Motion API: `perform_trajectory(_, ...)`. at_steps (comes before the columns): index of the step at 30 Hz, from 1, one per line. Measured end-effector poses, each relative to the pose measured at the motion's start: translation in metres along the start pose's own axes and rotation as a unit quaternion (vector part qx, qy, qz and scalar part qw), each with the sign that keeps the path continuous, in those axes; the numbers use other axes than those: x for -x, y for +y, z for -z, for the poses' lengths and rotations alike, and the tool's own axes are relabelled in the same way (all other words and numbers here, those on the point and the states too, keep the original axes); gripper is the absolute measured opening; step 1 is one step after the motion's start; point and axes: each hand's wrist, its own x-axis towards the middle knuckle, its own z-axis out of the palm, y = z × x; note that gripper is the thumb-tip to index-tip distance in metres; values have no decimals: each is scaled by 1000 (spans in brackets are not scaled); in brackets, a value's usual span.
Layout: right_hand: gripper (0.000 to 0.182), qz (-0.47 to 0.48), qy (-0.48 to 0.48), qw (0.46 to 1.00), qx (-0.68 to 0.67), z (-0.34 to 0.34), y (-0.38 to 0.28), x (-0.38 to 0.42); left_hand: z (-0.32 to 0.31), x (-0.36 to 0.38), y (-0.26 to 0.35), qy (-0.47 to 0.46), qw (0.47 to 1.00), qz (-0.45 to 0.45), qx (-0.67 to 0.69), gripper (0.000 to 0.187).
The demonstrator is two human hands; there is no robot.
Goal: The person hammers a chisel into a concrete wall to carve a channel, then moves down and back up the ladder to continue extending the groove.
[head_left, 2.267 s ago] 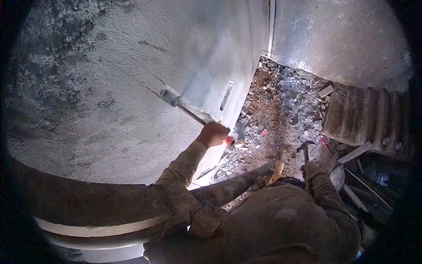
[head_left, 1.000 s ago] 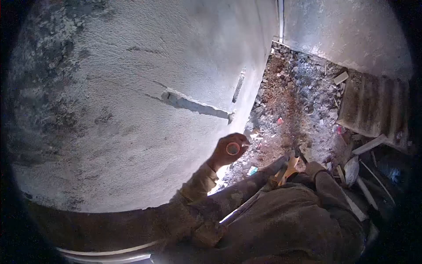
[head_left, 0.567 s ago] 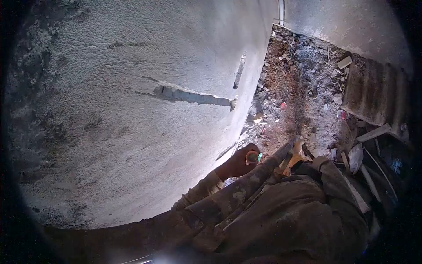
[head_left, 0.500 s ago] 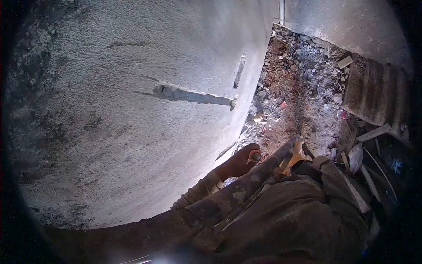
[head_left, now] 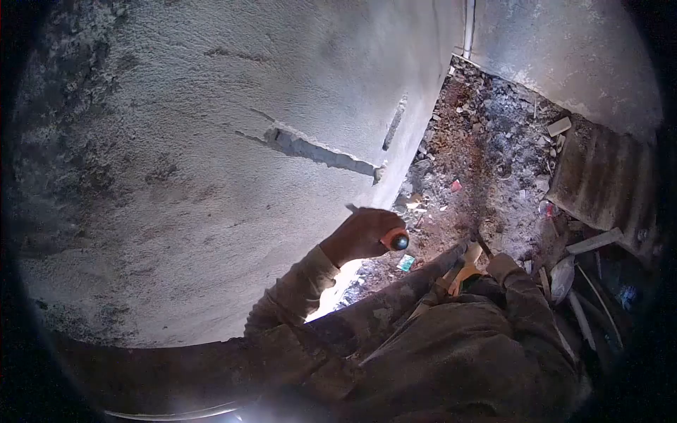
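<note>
My left hand [head_left: 363,234] is closed around a chisel [head_left: 400,242] with an orange hand guard, held near the plastered wall. Its round metal striking end faces me, and the flat tip pokes out behind my knuckles toward the wall. Lower down, close to my knees, my right hand [head_left: 502,266] is closed around a thin dark handle [head_left: 484,245]; whatever is at its far end is hard to make out. A long groove [head_left: 317,152] is cut into the wall ahead of my left hand, with a shorter slot [head_left: 395,123] beyond it.
Rubble covers the floor [head_left: 493,169] along the wall. A corrugated sheet [head_left: 606,180] leans at the right, above loose wood strips [head_left: 594,241] and a pale bag [head_left: 562,278]. A white pipe [head_left: 469,28] runs up the corner. A teal packet [head_left: 405,262] lies below my left hand.
My left hand has moved up and left with the chisel, nearer the wall, uncovering the teal packet. My right hand shows more clearly beside my knees. The view has shifted slightly.
</note>
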Motion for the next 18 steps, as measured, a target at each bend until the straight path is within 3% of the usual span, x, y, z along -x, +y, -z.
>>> perform_trajectory(3, 28, -50, 34, 994, -96, 55, -41, 12, 25, -24, 12, -32, 986, -5, -161, 26)
perform_trajectory(7, 25, -93, 114, 973, -179, 112, -84, 24, 50, -48, 20, 21, 959, -16, -282, 24)
perform_trajectory(9, 23, -52, 197, 922, -330, 140, -101, 37, 58, -58, 27, 32, 957, -11, -287, 24)
perform_trajectory(11, 21, -57, 195, 913, -353, 184, -133, 59, 62, -64, 30, 44, 954, -6, -296, 24)
perform_trajectory(13, 19, -63, 193, 904, -376, 186, -137, 61, 64, -69, 31, 42, 947, 4, -319, 24)
perform_trajectory(14, 21, 5, 174, 811, -558, 169, -129, 53, 66, -72, 28, 28, 946, 10, -323, 21)
perform_trajectory(15, 25, 73, 146, 681, -714, 165, -129, 51, 68, -73, 28, 30, 946, 9, -323, 21)
perform_trajectory(16, 25, 74, 148, 682, -712, 165, -129, 51, 71, -75, 29, 7, 943, 20, -331, 20)
perform_trajectory(18, 23, 25, 164, 800, -577, 189, -148, 64, 72, -76, 30, -14, 940, 33, -339, 18)
